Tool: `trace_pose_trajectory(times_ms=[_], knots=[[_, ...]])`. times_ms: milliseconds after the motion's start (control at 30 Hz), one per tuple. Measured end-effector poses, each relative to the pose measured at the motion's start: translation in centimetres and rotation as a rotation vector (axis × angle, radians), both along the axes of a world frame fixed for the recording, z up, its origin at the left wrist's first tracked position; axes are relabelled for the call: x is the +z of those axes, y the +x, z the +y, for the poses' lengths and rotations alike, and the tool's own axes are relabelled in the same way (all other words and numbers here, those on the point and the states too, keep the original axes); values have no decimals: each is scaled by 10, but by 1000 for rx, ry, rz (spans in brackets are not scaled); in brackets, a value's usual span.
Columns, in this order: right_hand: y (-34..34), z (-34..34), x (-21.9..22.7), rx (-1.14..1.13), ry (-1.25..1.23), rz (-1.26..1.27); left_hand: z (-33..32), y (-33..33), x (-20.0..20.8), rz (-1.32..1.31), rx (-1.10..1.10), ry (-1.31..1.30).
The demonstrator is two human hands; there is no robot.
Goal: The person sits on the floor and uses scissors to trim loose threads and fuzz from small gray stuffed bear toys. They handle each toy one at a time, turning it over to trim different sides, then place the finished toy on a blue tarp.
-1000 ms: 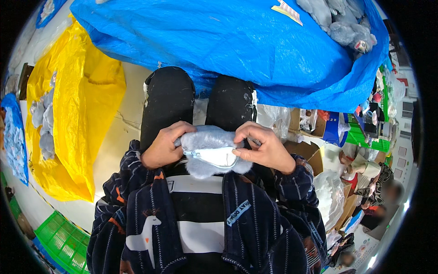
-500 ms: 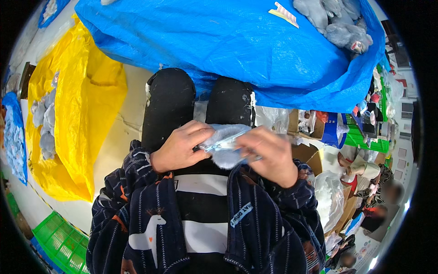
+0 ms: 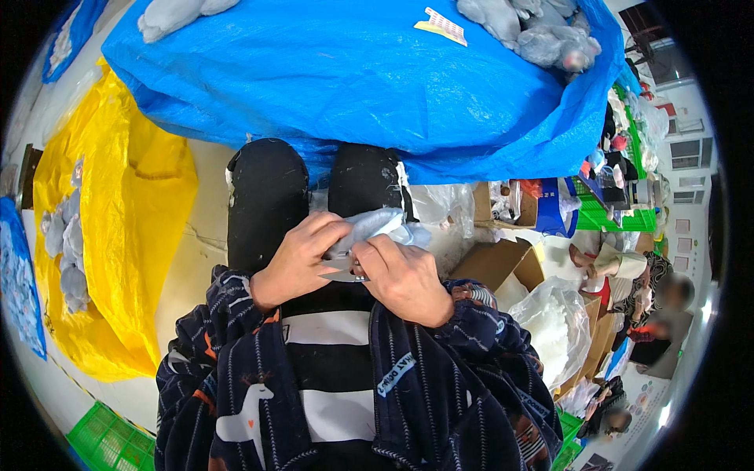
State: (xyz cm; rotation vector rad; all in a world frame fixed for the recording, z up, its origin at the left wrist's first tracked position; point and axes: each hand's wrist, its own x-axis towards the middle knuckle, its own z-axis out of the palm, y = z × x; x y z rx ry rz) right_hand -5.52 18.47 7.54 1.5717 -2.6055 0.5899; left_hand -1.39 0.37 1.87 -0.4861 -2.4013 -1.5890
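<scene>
Over my lap I hold a small light grey-blue plush piece with smooth cloth showing along its edge. My left hand is closed on its left side, thumb and fingers pinching it. My right hand is closed over the front of the piece. From under its fingers a pair of metal thread snips juts leftward, the pointed blades near my left thumb. My right palm hides the rest of the snips, and both hands cover much of the plush.
A large blue plastic sheet spreads ahead of my knees, bearing grey plush pieces and a printed card. On the left, a yellow bag holds more plush. Cardboard boxes and a clear bag stand right; people sit beyond.
My right hand has moved left and down onto the plush piece, close to my left hand. The zip visible before is now hidden, and the blades show between my hands. My view has shifted.
</scene>
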Motion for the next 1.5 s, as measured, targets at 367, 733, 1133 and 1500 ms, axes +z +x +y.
trace_pose_trajectory(times_ms=[367, 733, 1133, 1500], knots=[[-35, 37, -38, -614, -340, -428, 5, 11, -16, 129, -3, -217], [-65, 46, -80, -516, -660, -1353, -7, 24, -35, 167, 141, 83], [-54, 40, -18, -313, -234, -889, -13, 22, -37, 118, 112, 37], [-41, 55, -29, -459, -280, -1072, -10, 21, -38, 118, 116, 69]])
